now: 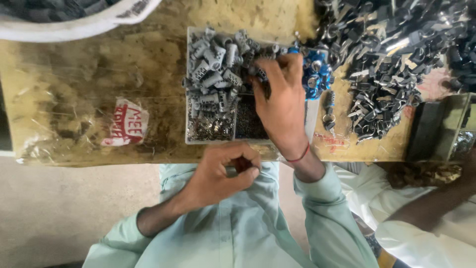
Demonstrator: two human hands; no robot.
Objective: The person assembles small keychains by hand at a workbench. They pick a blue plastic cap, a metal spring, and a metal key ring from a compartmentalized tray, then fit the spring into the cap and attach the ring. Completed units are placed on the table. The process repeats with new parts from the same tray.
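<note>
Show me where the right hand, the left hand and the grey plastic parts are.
right hand (281,101), head view, on the back of the hand.
left hand (218,173), head view, on the back of the hand.
grey plastic parts (213,69), head view, middle of the heap.

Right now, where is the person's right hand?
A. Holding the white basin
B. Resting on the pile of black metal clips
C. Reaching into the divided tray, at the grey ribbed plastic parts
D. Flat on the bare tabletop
C: the right hand reaches into the divided tray, fingertips at the grey ribbed plastic parts, beside the blue parts.
</note>
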